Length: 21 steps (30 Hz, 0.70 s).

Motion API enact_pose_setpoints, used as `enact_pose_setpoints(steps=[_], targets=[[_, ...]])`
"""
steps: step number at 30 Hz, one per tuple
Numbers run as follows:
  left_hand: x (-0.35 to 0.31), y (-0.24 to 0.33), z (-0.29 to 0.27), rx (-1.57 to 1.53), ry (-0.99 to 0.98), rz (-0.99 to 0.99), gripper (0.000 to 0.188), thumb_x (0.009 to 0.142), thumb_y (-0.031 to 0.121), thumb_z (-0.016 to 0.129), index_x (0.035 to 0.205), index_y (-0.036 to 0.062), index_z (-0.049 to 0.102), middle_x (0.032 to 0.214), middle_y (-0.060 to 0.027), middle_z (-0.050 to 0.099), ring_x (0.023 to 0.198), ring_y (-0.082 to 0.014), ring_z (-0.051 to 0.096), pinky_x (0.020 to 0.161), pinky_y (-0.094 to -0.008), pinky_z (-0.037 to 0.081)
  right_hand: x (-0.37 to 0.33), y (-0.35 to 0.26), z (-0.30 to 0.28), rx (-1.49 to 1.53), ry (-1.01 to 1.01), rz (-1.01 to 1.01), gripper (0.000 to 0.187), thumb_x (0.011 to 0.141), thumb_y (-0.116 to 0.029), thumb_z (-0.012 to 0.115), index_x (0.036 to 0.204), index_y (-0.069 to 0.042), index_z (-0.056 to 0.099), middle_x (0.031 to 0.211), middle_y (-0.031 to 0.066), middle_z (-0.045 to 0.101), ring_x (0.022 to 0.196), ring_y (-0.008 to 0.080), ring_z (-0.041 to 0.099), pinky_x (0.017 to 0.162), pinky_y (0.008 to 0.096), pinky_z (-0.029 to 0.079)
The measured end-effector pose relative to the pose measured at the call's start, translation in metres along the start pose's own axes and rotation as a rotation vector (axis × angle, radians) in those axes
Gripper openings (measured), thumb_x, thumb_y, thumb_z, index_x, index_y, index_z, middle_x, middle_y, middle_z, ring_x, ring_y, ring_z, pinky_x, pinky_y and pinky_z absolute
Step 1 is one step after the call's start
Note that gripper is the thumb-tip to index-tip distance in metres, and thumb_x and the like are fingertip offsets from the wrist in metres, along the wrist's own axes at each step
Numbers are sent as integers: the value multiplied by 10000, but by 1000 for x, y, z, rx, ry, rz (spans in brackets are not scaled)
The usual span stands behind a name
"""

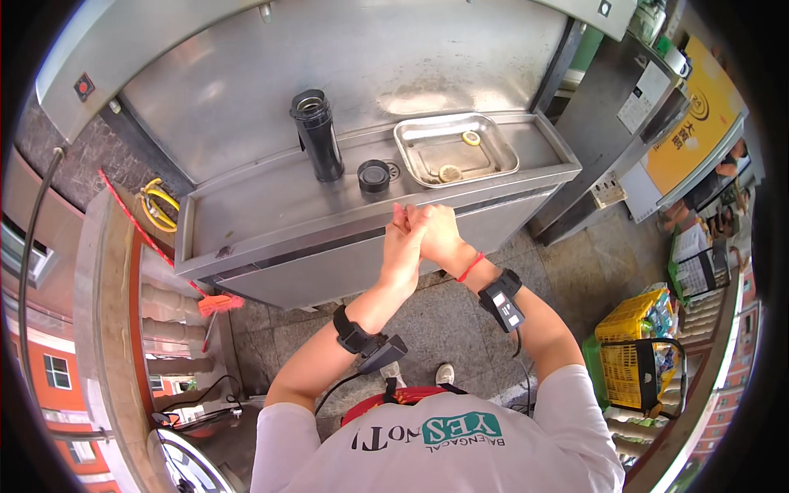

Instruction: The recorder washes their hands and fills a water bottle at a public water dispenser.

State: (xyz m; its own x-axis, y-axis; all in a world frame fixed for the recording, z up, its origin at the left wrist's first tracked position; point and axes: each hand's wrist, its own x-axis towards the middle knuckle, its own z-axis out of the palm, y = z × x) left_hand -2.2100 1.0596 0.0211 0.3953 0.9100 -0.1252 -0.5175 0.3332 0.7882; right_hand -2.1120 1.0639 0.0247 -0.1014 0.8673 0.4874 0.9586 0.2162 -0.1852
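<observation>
Topping steel counter [259, 204] above tiled floor [452, 329]: flask [320, 138].

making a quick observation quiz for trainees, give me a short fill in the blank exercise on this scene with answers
1. The metal tray holds ____ lemon slices.
2. Seen by the person, the tall black flask stands to the ____ of the low black cap.
3. The left hand touches the right hand, whose thin wristband is coloured ____.

Missing words: two; left; red
</observation>
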Motion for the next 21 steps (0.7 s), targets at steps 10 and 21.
enact_pose_setpoints(steps=[10,21], targets=[[14,11,8,-43,-32,-215,342,801,186,751,973,-16,535,876,-103,545,824,-196,585,750,-403,523,-22,-12,-6,-96,-63,-246,325,789,-102,561,1076,50,561,1211,253,504,1131,354,507,873,417,456],[18,16,1,-336,64,-235,408,835,442,681,707,137,442,591,8,399,535,-134,407,602,-329,452,-26,-35,-16,902,-97,17,511,806,54,421,1316,81,416,1394,242,390,1302,327,371,1067,367,307]])
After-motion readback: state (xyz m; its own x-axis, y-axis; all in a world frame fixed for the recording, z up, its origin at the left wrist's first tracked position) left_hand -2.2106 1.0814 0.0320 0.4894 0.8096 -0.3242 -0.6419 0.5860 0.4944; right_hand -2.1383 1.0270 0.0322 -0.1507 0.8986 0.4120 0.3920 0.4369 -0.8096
